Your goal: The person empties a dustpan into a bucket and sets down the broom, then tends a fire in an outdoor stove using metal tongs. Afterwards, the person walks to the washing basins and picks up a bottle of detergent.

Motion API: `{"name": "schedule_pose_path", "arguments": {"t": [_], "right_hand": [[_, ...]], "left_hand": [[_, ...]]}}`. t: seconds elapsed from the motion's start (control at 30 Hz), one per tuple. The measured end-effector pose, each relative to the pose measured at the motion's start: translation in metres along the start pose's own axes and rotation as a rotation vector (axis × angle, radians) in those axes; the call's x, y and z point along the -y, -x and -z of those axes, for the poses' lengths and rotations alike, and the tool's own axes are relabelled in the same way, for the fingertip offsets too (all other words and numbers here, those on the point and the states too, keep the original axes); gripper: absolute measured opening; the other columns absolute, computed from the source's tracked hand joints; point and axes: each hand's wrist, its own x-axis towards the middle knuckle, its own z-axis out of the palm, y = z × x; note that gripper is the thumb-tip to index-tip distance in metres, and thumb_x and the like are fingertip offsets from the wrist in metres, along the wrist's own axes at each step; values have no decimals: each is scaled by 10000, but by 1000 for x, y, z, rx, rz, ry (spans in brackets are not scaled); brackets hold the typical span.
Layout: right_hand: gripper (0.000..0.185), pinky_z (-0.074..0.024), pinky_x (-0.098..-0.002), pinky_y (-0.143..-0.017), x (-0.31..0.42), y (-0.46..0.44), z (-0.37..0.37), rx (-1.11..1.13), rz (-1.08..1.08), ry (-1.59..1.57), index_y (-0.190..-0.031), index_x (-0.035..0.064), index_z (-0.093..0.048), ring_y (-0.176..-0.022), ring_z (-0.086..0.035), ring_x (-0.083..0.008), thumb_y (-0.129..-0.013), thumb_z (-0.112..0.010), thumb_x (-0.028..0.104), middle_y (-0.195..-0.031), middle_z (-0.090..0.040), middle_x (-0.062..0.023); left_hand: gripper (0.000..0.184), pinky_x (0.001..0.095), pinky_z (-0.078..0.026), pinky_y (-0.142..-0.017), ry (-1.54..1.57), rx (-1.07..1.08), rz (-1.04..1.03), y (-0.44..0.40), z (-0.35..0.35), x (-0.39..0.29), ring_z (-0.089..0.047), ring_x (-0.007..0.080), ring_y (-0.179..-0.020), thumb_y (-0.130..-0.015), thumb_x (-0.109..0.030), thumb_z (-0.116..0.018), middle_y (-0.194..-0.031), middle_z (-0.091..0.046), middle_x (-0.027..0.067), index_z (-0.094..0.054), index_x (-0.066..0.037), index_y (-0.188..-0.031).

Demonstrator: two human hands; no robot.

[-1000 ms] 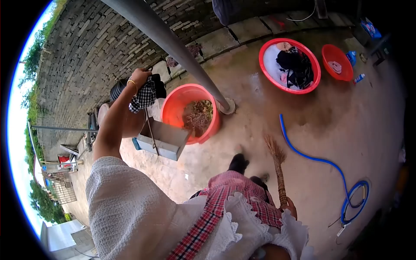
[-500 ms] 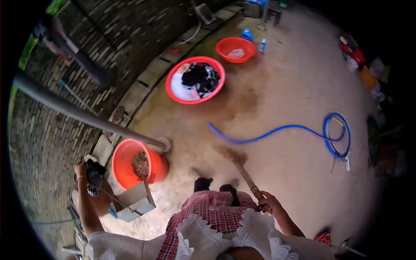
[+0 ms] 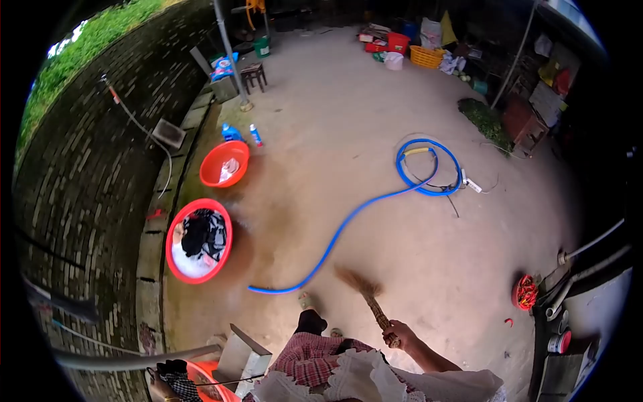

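Note:
My right hand (image 3: 400,334) is closed around the bound handle of a straw hand broom (image 3: 376,310). Its frayed bristles point forward and left, over the concrete. At the lower left edge, my left hand (image 3: 159,388) is partly cut off and closed at the end of a thin rod that leads to a metal dustpan (image 3: 249,362). A black-and-white checked cloth (image 3: 179,382) bunches beside that hand and hides part of the grip. Below the dustpan sits an orange bucket (image 3: 204,375), mostly covered by it.
A blue hose (image 3: 328,248) snakes across the floor to a coil. To the left stand a red basin (image 3: 228,251) with sudsy laundry and a smaller basin (image 3: 206,167), near a brick wall (image 3: 80,187). A bowl of red peppers (image 3: 524,293) is at right.
My view has swung to the right, so basins and bucket appear further left. One foot has stepped forward. Both hands keep their holds, and the dustpan has come nearer my body.

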Motion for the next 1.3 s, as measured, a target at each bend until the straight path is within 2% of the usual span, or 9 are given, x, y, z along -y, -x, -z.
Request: {"name": "schedule_pose_path", "arguments": {"t": [0.23,0.3,0.4,0.7,0.97,1.03,1.13,1.23,1.3], "right_hand": [[137,-388,-301,-352,70,-50,18,-21,-14,-375,-748,66,-419,-418,-490,-212,-703,-538,15,-564,-488,-113],[107,-382,-295,-360,97,-71,11,-107,-77,-450,-722,59,-417,-431,-485,-204,-714,-521,33,-565,-487,-113],[96,-376,-287,-366,147,-83,-19,-156,-46,-564,-696,40,-410,-444,-485,-199,-719,-503,51,-567,-483,-114],[99,-380,-294,-361,305,-167,-70,-180,54,-920,-700,44,-385,-430,-467,-190,-719,-483,35,-563,-461,-107],[100,-391,-310,-370,556,-310,-101,-107,121,-986,-737,40,-395,-437,-478,-195,-690,-478,10,-564,-464,-109],[119,-394,-319,-368,623,-331,-122,-168,167,-843,-746,41,-388,-439,-480,-194,-682,-482,5,-564,-456,-102],[101,-386,-290,-377,741,-357,-145,-123,273,-739,-730,59,-399,-438,-468,-165,-703,-494,37,-558,-451,-78],[103,-379,-267,-384,847,-398,-157,-33,299,-772,-749,71,-401,-439,-461,-150,-707,-490,37,-562,-453,-74],[146,-378,-264,-380,913,-425,-170,30,308,-830,-789,72,-386,-442,-463,-149,-698,-484,13,-584,-461,-82]], "left_hand": [[197,365,-358,-464,279,206,-91,-38,-174,-215,-481,235,-540,-855,-91,-469,-699,-573,181,-601,12,-957],[262,364,-333,-454,424,5,-514,-42,-235,-271,-394,188,-504,-855,-159,-497,-573,-521,140,-594,83,-826],[329,359,-315,-449,596,309,-145,-30,-229,-410,-332,160,-513,-851,-192,-512,-513,-456,82,-560,122,-770],[267,342,-376,-528,712,237,-513,-83,-332,-696,-435,195,-566,-857,-166,-497,-670,-558,138,-556,95,-848],[308,391,-417,-557,587,217,-497,-158,-445,-908,-543,324,-604,-846,-218,-516,-733,-587,234,-575,81,-898],[287,390,-404,-540,328,131,-465,-206,-485,-932,-539,305,-595,-843,-187,-522,-697,-581,212,-568,92,-892],[272,379,-397,-510,469,101,-398,-226,-499,-1015,-528,270,-561,-849,-182,-516,-679,-574,200,-576,80,-892],[320,431,-396,-544,398,89,-343,-258,-545,-1075,-516,392,-596,-843,-204,-510,-677,-542,275,-539,113,-811],[300,407,-390,-524,356,58,-377,-274,-582,-1114,-515,339,-572,-839,-193,-517,-657,-542,237,-546,105,-825]]}}
